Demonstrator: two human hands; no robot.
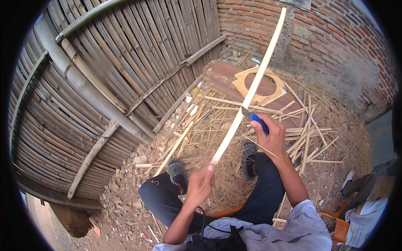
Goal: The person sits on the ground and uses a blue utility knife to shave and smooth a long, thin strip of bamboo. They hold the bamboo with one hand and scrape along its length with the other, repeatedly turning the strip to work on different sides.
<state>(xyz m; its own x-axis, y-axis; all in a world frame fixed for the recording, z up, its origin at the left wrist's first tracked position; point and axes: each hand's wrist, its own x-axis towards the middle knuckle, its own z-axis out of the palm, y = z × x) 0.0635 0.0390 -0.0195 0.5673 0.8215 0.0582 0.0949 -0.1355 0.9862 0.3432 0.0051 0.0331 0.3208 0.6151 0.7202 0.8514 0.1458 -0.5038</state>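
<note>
A long pale bamboo strip [232, 130] slants up and away from me, slightly curved. My left hand [201, 183] is closed round its near end. In my right hand [272, 134] is a knife [259, 123] with a blue handle, the fingers wrapped round it. Its short blade touches the strip's right edge near the middle. A thin splinter of bamboo [261, 146] crosses in front of my right hand and wrist; whether it is attached to anything, I cannot tell.
Cut bamboo strips [307, 138] and shavings [217, 146] litter the ground. Beyond lie a brown board [222, 75] and a wooden piece with a round hole [239, 85]. A bamboo fence [138, 54] stands left, a brick wall [310, 37] behind. Another person [360, 196] sits at right by an orange chair [341, 230].
</note>
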